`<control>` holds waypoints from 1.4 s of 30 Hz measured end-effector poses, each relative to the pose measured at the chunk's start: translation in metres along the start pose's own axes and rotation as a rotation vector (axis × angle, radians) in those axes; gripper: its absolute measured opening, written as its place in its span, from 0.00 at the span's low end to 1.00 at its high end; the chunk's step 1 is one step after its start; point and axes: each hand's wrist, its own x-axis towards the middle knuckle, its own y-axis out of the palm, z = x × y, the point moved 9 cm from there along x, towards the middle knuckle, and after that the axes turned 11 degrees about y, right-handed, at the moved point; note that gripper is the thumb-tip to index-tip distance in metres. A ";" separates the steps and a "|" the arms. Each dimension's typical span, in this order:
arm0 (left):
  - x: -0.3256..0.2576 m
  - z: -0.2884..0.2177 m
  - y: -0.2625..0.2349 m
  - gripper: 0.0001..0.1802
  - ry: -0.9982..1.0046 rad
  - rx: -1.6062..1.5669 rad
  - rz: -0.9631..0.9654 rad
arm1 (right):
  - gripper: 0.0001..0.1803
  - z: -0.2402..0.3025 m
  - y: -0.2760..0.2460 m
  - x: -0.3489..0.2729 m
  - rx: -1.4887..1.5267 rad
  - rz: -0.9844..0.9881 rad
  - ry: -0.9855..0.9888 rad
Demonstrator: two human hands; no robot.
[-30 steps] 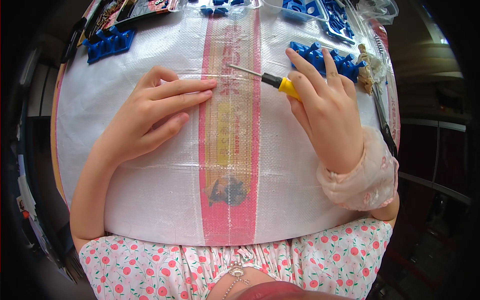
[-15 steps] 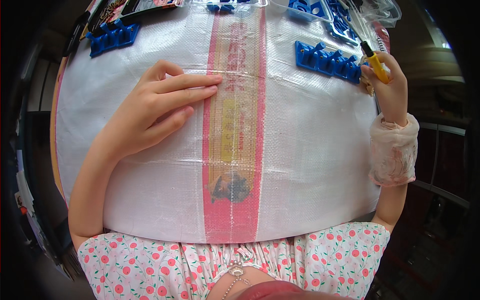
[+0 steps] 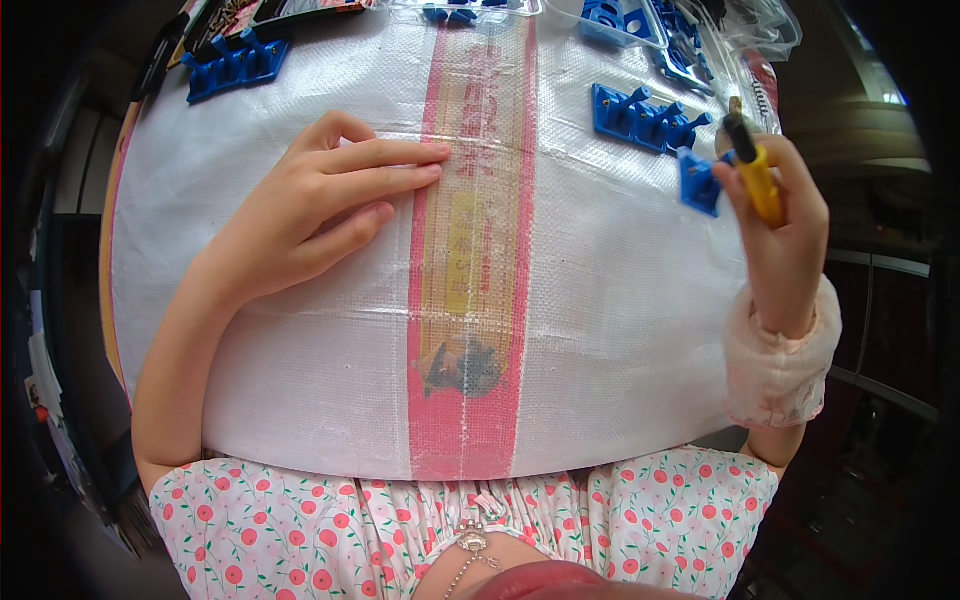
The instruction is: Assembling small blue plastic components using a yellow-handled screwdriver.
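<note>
My left hand (image 3: pixel 310 205) lies on the white woven sheet (image 3: pixel 620 290), fingers stretched toward its pink and yellow stripe. Nothing is in it. At the right, my right hand (image 3: pixel 780 205) is closed round the yellow handle of what looks like a screwdriver (image 3: pixel 764 190), with a black collar pointing away from me. A blue plastic piece (image 3: pixel 698 184) shows by the thumb and fingertips of that hand, partly hidden, seemingly pinched there. Just beyond it stands a row of blue pegged pieces (image 3: pixel 640 117). The screwdriver's tip is hard to make out.
Another row of blue pegged pieces (image 3: pixel 238 70) stands at the far left. Clear plastic trays (image 3: pixel 610 30) with blue parts line the far edge, beside crumpled clear bags (image 3: pixel 755 30). A black-edged box (image 3: pixel 300 12) sits at the far left.
My right hand has come nearer to me, with the screwdriver tilted more upright. A blue piece now shows apart from the right end of the row. My left hand has barely moved.
</note>
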 end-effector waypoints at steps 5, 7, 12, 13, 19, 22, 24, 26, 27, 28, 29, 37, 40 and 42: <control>-0.003 -0.002 -0.001 0.25 0.031 0.014 -0.012 | 0.14 0.067 0.069 -0.012 0.104 0.289 -0.190; -0.001 -0.003 -0.004 0.23 0.063 0.004 -0.050 | 0.16 0.087 0.080 -0.009 0.110 0.288 -0.260; -0.002 -0.006 -0.022 0.25 0.037 -0.009 -0.164 | 0.17 0.126 0.099 0.005 0.279 0.338 -0.324; -0.002 -0.005 -0.027 0.26 0.011 -0.059 -0.205 | 0.17 0.130 0.098 0.008 0.327 0.344 -0.334; 0.008 -0.015 -0.027 0.32 0.073 0.094 -0.215 | 0.17 0.093 0.097 0.011 0.482 0.421 -0.020; 0.006 -0.011 -0.027 0.29 0.063 0.090 -0.205 | 0.17 0.077 0.091 0.006 0.410 0.480 0.064; 0.007 -0.011 -0.030 0.28 0.045 0.109 -0.223 | 0.16 0.061 0.088 0.005 0.480 0.466 0.112; 0.004 -0.010 -0.032 0.28 -0.003 0.124 -0.251 | 0.15 0.052 0.082 0.007 0.520 0.437 0.154; 0.002 -0.009 -0.034 0.29 -0.005 0.133 -0.261 | 0.14 0.047 0.082 0.008 0.544 0.490 0.210; 0.001 -0.006 -0.035 0.30 -0.008 0.141 -0.271 | 0.14 0.044 0.081 0.011 0.567 0.544 0.266; -0.001 -0.006 -0.035 0.31 -0.011 0.151 -0.285 | 0.14 0.041 0.081 0.010 0.587 0.599 0.320; -0.004 -0.008 -0.033 0.29 0.075 0.036 -0.368 | 0.18 0.053 0.083 0.008 0.338 0.568 -0.156; -0.005 -0.006 -0.032 0.24 0.083 0.022 -0.350 | 0.19 0.051 0.085 0.008 0.381 0.590 -0.183; -0.004 -0.006 -0.031 0.22 0.088 0.029 -0.343 | 0.19 0.054 0.084 0.008 0.367 0.609 -0.183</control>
